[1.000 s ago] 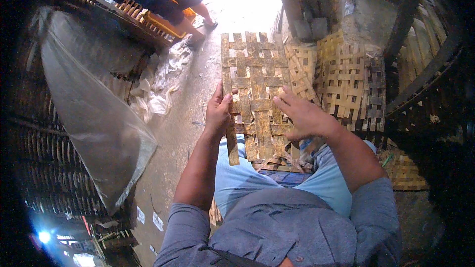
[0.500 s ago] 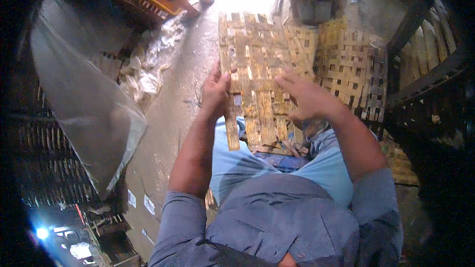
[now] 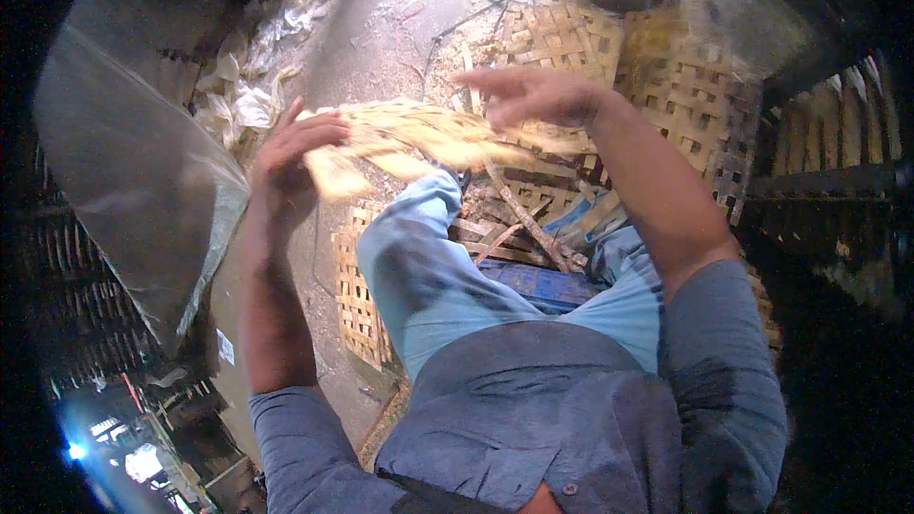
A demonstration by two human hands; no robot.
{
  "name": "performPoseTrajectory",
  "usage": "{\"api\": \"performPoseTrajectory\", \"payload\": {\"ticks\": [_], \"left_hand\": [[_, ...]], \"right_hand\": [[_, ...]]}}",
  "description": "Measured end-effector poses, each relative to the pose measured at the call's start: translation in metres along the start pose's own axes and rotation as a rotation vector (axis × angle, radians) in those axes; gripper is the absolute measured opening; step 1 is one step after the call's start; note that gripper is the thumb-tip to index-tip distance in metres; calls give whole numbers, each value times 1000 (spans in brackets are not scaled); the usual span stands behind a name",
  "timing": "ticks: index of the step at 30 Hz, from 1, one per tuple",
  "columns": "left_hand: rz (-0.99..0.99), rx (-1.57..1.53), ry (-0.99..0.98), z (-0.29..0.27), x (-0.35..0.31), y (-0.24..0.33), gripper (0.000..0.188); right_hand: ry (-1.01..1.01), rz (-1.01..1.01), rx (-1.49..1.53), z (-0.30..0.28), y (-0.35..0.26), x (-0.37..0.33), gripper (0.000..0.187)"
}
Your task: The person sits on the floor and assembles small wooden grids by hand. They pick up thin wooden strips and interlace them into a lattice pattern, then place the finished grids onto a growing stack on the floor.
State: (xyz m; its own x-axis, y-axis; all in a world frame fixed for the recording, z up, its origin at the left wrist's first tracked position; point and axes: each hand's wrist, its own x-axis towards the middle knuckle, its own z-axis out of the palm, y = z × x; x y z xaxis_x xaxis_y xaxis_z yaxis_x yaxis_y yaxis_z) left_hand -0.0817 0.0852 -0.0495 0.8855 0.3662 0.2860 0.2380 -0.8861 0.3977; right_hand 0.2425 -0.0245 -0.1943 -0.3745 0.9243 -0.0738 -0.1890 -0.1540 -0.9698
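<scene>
A woven bamboo panel, blurred by motion, is tilted almost edge-on above my knees. My left hand holds its left end, fingers over the top edge. Over the right end, my right hand stretches its fingers out to the left, apart from one another. Whether those fingertips touch the weave cannot be made out. Loose bamboo strips lie between my legs, beside a blue object.
More woven bamboo panels lean and lie at the right, and another rests on the floor by my left leg. Grey plastic sheeting hangs at the left. Crumpled white plastic lies near it.
The panel has swung from facing me to nearly edge-on, lower and to the left. My left hand moved left with it; my right hand rose. The person at the far left has left view.
</scene>
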Motion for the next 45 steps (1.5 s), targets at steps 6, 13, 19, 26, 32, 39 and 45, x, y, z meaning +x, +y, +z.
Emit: {"api": "performPoseTrajectory", "payload": {"ticks": [6,13,19,26,32,39,45], "left_hand": [[-467,-415,667,42,-92,-87,24],[-864,-425,1250,135,-74,-121,24],[-872,-660,1280,163,-50,-130,25],[-929,-776,1223,171,-44,-127,23],[-959,-830,1178,173,-49,-128,22],[-877,-852,1217,173,-34,-121,24],[-821,-1102,1201,153,-31,-106,23]], "right_hand": [[39,598,-694,-15,185,16,19],[-238,880,-913,39,446,-82,26],[44,835,-291,72,445,-84,27],[157,982,-1409,19,362,-106,28],[-98,1062,-1366,5,381,-140,30],[290,700,-880,11,327,-84,35],[970,573,-215,-54,246,-96,41]]}}
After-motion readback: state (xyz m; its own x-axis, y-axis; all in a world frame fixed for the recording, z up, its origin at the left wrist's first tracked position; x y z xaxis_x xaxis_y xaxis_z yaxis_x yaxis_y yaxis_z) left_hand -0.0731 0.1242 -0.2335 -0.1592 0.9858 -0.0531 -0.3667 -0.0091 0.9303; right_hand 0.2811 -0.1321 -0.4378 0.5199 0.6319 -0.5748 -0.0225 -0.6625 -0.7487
